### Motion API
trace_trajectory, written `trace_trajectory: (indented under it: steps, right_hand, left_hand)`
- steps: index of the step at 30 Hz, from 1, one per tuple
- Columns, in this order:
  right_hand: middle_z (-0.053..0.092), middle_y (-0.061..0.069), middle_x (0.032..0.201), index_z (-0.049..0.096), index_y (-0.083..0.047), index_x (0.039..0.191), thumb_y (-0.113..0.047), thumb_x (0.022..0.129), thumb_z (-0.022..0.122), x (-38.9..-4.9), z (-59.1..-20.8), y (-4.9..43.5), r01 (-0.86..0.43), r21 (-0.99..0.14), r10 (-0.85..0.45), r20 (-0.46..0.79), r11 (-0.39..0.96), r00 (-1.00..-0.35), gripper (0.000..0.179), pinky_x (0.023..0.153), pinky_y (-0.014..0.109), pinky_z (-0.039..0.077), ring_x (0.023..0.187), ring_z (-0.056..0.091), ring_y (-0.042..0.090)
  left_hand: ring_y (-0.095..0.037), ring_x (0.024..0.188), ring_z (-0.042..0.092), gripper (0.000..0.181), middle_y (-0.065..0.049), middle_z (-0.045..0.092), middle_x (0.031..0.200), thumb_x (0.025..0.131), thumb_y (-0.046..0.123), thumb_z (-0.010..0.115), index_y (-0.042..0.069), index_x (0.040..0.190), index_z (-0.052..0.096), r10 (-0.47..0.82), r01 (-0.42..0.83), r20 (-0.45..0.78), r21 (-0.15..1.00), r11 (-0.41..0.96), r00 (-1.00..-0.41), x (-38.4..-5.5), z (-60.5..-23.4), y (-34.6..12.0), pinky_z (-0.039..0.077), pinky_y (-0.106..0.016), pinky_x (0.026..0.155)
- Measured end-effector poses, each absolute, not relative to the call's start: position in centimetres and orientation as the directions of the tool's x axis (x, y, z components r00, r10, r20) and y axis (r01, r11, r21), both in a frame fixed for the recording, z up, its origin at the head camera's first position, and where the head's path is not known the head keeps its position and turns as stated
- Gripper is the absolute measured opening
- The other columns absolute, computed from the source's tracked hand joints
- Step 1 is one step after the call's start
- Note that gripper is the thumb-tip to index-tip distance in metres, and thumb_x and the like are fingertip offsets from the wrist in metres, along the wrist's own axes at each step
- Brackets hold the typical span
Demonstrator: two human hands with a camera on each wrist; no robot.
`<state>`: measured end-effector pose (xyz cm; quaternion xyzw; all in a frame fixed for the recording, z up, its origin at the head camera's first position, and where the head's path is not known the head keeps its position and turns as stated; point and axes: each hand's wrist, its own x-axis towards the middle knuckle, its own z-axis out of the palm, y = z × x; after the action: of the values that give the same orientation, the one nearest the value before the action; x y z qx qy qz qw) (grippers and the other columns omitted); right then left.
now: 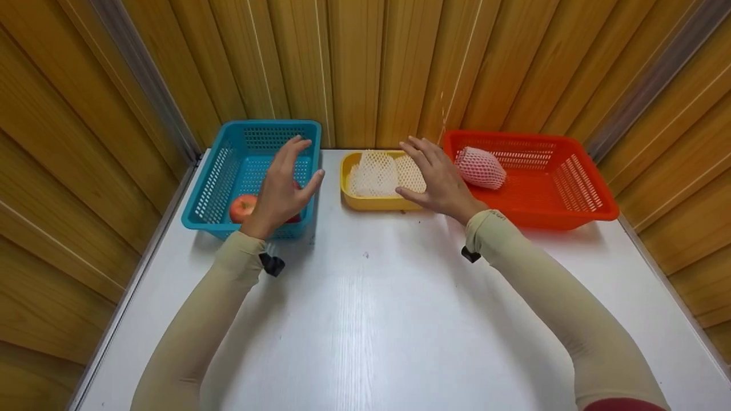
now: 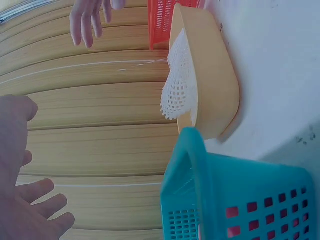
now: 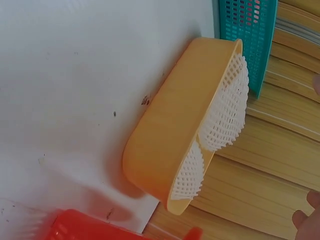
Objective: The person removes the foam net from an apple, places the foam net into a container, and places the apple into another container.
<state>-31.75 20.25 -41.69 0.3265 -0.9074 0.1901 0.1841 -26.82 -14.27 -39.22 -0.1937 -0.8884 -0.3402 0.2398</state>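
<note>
My left hand (image 1: 281, 191) hovers over the blue basket (image 1: 197, 214), fingers spread and holding nothing. Beneath it lies a red apple (image 1: 244, 208); another red fruit is mostly hidden behind the hand. My right hand (image 1: 440, 180) hangs with extended fingers between the yellow tray (image 1: 377, 203) and the red basket (image 1: 548, 217), and it holds nothing either. White foam nets (image 1: 377, 174) lie in the yellow tray, partly covered by the right hand in the head view. In the red basket, a fruit in a pinkish foam net (image 1: 481, 168) rests at the left end.
The baskets and tray stand in a row on a white table (image 1: 365, 319), close to the wood-patterned back wall (image 1: 365, 74). Similar panels rise on both sides. A small black device (image 1: 272, 264) is strapped at the left wrist, another (image 1: 470, 254) at the right.
</note>
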Motion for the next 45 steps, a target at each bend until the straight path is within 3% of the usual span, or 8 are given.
trace_trajectory:
  steps: [16, 26, 33, 39, 45]
  right_hand:
    - [0.013, 0.002, 0.172, 0.017, -0.031, 0.165, -0.052, 0.085, 0.079, -34.1, -39.8, 25.5, -0.550, -0.205, -0.466, 0.347, 0.809, -0.814, 0.102, 0.125, 0.058, 0.009, 0.157, 0.011, 0.033]
    - [0.011, 0.002, 0.172, 0.013, -0.034, 0.165, -0.054, 0.087, 0.076, -36.1, -38.5, 29.3, -0.476, -0.234, -0.421, 0.249, 0.848, -0.872, 0.103, 0.121, 0.067, 0.012, 0.157, 0.007, 0.035]
    - [0.005, 0.005, 0.173, 0.006, -0.032, 0.166, -0.058, 0.088, 0.073, -37.6, -37.8, 31.2, -0.429, -0.238, -0.398, 0.167, 0.872, -0.902, 0.106, 0.120, 0.069, 0.007, 0.157, 0.003, 0.039]
    - [0.005, 0.009, 0.173, 0.004, -0.031, 0.166, -0.055, 0.085, 0.078, -39.1, -37.2, 33.3, -0.396, -0.241, -0.375, 0.132, 0.886, -0.918, 0.112, 0.116, 0.074, 0.012, 0.155, 0.008, 0.045]
    - [0.008, 0.014, 0.172, 0.003, -0.032, 0.166, -0.058, 0.084, 0.077, -39.9, -37.1, 34.9, -0.342, -0.273, -0.337, 0.069, 0.899, -0.939, 0.113, 0.110, 0.079, 0.018, 0.152, 0.012, 0.050]
  left_hand:
    - [-0.029, 0.153, 0.027, 0.073, -0.012, 0.026, 0.168, 0.095, 0.041, 0.071, 0.012, 0.156, 0.041, 0.202, 0.515, 0.551, 0.504, 0.693, -0.810, -26.0, -40.7, -10.6, 0.037, -0.055, 0.116]
    - [-0.029, 0.154, 0.026, 0.076, -0.011, 0.025, 0.168, 0.094, 0.047, 0.070, 0.014, 0.156, 0.040, 0.239, 0.529, 0.526, 0.515, 0.674, -0.816, -25.8, -41.7, -7.0, 0.040, -0.054, 0.114]
    - [-0.029, 0.152, 0.030, 0.073, -0.014, 0.026, 0.167, 0.097, 0.047, 0.066, 0.011, 0.154, 0.041, 0.292, 0.572, 0.529, 0.506, 0.645, -0.797, -25.9, -42.3, -4.5, 0.036, -0.050, 0.117]
    - [-0.026, 0.154, 0.027, 0.075, -0.011, 0.025, 0.168, 0.096, 0.052, 0.065, 0.016, 0.157, 0.038, 0.336, 0.595, 0.515, 0.504, 0.626, -0.789, -26.2, -42.6, -1.9, 0.029, -0.050, 0.121]
    - [-0.024, 0.153, 0.028, 0.076, -0.012, 0.028, 0.167, 0.097, 0.054, 0.064, 0.013, 0.156, 0.039, 0.373, 0.647, 0.551, 0.471, 0.599, -0.747, -26.4, -43.1, -0.1, 0.025, -0.044, 0.123]
